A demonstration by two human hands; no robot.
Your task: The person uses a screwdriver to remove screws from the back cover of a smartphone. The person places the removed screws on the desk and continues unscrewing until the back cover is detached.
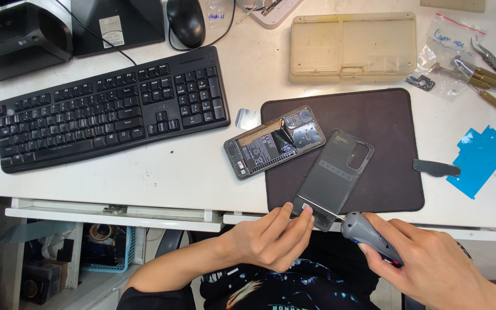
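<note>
A dark phone back cover lies on a black mat, its near end over the desk edge. My left hand pinches that near end with thumb and fingertips. My right hand grips a grey-handled screwdriver; its thin metal tip reaches the cover's near edge beside my left fingers. An opened phone, battery and boards exposed, rests partly on the mat's left edge.
A black keyboard and mouse sit to the left. A beige parts tray stands at the back. Tweezers and brass-handled tools, a plastic bag, blue film and a black strip lie at right.
</note>
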